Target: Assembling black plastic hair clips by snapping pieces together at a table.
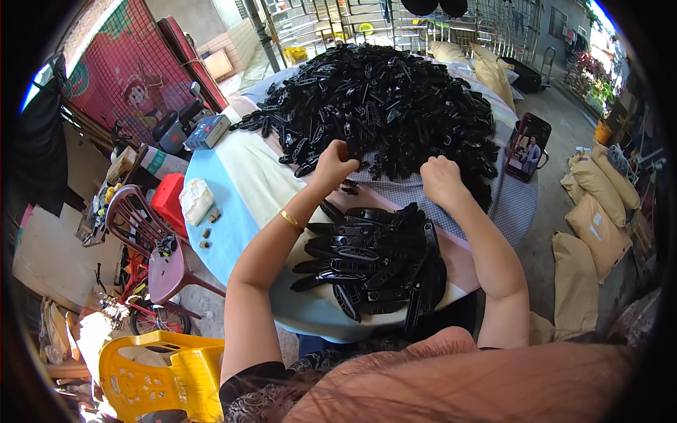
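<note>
The person's left hand (334, 166) is at the near fringe of a large heap of black pieces (381, 106), its fingers curled in toward the thumb. Dark pieces lie right at the fingertips, and whether one is gripped cannot be told. The right hand (442, 178) is level with it, well apart, along the same fringe; its fingers bend downward and inward, the tips hidden by the hand itself, so their hold cannot be told either. Between the hands lie a few small loose bits (349, 187) on patterned cloth.

Nearer the body, between the forearms, is a smaller heap of long black pieces (374, 257), many lying lengthwise across it, close to the near rim of the round table (222, 187). The open room on the table is mostly at the left, over pale blue and cream cloth; at the right a narrower dotted strip runs out to the edge.

A crumpled white bag (196, 201), its contents hidden, sits by the left edge, and a blue box (206, 132) stands farther back. At the right edge a phone (529, 148) is propped upright.

Beyond the table, a red container (169, 201) stands at the left, its inside unseen. A purple chair (169, 275) carries small dark pieces on its seat. Full-looking tan sacks (598, 229) lie at the right.
</note>
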`<state>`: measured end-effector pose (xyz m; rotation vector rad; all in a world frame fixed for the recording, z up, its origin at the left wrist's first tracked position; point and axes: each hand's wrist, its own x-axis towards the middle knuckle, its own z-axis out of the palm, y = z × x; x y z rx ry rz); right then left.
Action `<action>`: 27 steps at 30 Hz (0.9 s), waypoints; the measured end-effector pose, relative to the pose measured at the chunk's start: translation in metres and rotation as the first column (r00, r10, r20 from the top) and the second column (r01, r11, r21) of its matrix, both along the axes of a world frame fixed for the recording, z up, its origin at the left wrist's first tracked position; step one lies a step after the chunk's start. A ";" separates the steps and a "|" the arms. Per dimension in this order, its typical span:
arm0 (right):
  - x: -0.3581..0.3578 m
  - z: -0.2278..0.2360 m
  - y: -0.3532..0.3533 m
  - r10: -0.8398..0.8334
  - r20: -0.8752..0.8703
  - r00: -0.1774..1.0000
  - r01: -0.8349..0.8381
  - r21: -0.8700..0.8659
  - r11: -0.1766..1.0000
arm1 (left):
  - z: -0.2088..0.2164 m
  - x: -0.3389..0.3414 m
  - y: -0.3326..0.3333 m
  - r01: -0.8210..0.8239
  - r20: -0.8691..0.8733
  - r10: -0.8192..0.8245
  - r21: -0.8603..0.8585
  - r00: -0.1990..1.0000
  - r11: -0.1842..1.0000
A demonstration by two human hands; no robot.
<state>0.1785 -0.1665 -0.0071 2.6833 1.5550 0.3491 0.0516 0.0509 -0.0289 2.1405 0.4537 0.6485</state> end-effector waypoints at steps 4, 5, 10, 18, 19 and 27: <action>-0.003 -0.007 0.001 0.057 0.036 0.998 -0.059 0.040 0.997 | 0.010 -0.015 -0.019 0.186 0.161 -0.128 -0.427 0.979 0.885; -0.002 -0.007 0.003 0.064 0.036 0.997 -0.065 0.037 0.997 | 0.011 -0.017 -0.023 0.239 0.204 -0.157 -0.483 0.966 0.842; 0.012 -0.007 0.001 0.202 -0.220 0.954 -0.157 0.207 0.966 | 0.018 -0.022 -0.043 0.375 0.233 -0.294 -0.547 0.927 0.749; -0.008 0.008 0.011 0.541 -0.584 0.605 0.087 0.724 0.684 | 0.006 -0.020 -0.047 0.430 0.251 -0.357 -0.649 0.900 0.628; -0.012 0.009 0.011 0.549 -0.582 0.600 0.077 0.725 0.684 | 0.005 -0.020 -0.048 0.429 0.254 -0.354 -0.663 0.900 0.614; -0.036 0.014 0.012 0.653 -0.253 0.714 -0.195 0.824 0.532 | 0.006 -0.022 -0.055 0.391 0.256 -0.303 -0.706 0.918 0.590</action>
